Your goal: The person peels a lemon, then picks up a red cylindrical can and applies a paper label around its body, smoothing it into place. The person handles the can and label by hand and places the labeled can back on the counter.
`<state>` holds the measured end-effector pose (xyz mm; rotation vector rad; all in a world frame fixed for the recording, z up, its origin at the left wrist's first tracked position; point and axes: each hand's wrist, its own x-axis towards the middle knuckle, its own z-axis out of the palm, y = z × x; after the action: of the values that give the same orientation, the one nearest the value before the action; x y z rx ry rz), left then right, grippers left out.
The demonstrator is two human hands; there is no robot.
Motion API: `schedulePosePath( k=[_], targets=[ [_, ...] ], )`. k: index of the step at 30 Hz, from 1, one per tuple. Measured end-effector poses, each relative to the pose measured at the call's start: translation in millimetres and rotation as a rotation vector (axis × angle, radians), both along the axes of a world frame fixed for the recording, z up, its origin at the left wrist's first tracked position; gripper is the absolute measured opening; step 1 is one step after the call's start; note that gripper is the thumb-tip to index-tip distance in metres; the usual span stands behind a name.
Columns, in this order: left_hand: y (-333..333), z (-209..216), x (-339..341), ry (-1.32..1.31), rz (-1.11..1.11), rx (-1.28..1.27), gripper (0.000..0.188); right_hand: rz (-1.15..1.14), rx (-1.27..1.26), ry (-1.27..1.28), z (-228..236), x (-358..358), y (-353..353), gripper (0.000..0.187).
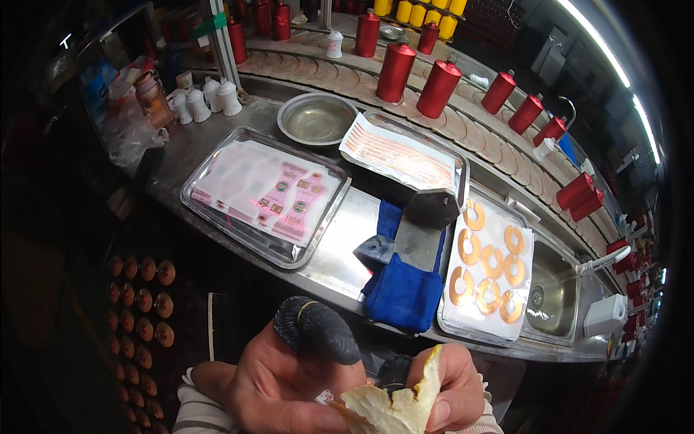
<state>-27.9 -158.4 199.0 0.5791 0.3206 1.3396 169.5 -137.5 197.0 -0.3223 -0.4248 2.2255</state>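
Close to me at the bottom, my right hand pinches a torn, pale piece of citrus peel with a yellow edge. My left hand is curled beside it, thumb reaching to the peel's left side; what its fingers grip is hidden. Black finger covers sit on my left fingertips, and another dark one shows at my right hand. A small white-and-red scrap lies between the hands. Just beyond them stands a metal holder draped with blue cloth.
Along the steel counter are a tray of pink printed labels, a metal bowl, a tray of striped strips, gold ring-shaped labels and a sink. Red bottles stand on the conveyor behind. White bottles stand far left.
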Motion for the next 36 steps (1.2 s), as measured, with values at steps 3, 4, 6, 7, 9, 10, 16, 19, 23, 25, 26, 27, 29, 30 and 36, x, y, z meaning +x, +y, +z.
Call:
schedulePosePath(
  k=[3,4,6,7,9,10,16,19,23,25,26,27,29,30,36],
  targets=[
    [2.9,9.5,9.3,-0.055,0.007,0.005,0.059,0.029,0.065,-0.036,-2.5,2.7,1.6,0.018],
    [10.2,7.8,12.2,-0.078,-0.055,0.044,0.060,-0.001,0.083,-0.079,0.8,10.5,-1.0,0.018],
    [10.4,-7.1,6.5,-0.062,-0.105,0.206,0.061,0.040,0.505,-0.139,-20.2,24.4,11.3,0.024],
    [11.5,-12.0,6.5,-0.052,-0.126,0.258,0.061,0.023,0.650,-0.110,-20.4,23.5,18.0,0.026],
    [14.3,-14.5,9.7,-0.033,-0.119,0.254,0.062,-0.060,0.557,-0.051,-16.8,13.4,14.8,0.028],
    [13.8,-15.4,9.3,-0.030,-0.115,0.252,0.063,-0.092,0.584,-0.004,-23.3,10.3,14.2,0.028],
    [3.9,-4.9,3.8,0.006,-0.065,0.011,0.062,-0.177,0.332,-0.290,-17.9,21.8,-3.2,0.031],
    [14.3,-1.4,6.8,-0.002,-0.093,0.005,0.060,-0.214,0.064,-0.366,-10.0,18.0,-3.8,0.039],
    [26.0,-10.8,3.7,0.076,-0.134,0.016,0.059,-0.159,-0.011,-0.038,-2.8,1.4,18.6,0.018],
    [41.7,-18.2,6.9,0.173,-0.100,-0.030,0.054,-0.282,0.105,-0.198,-20.0,9.0,30.5,0.019],
    [47.6,-23.8,12.2,0.267,-0.029,-0.072,0.059,-0.424,0.155,-0.234,-28.7,16.1,34.3,0.021],
    [53.2,-30.2,17.9,0.363,0.036,-0.110,0.066,-0.571,0.203,-0.273,-36.4,28.3,38.0,0.022],
    [53.9,-45.3,22.4,0.424,0.078,-0.132,0.065,-0.990,0.355,-0.354,-37.0,65.5,37.8,0.025],
    [51.7,-52.8,20.8,0.442,0.081,-0.126,0.063,-1.264,0.448,-0.461,-43.3,99.1,36.1,0.025],
    [57.4,-95.7,-8.3,0.419,0.086,-0.206,0.049,-2.313,0.552,-1.325,-33.5,258.7,-70.7,0.027]
  ],
)
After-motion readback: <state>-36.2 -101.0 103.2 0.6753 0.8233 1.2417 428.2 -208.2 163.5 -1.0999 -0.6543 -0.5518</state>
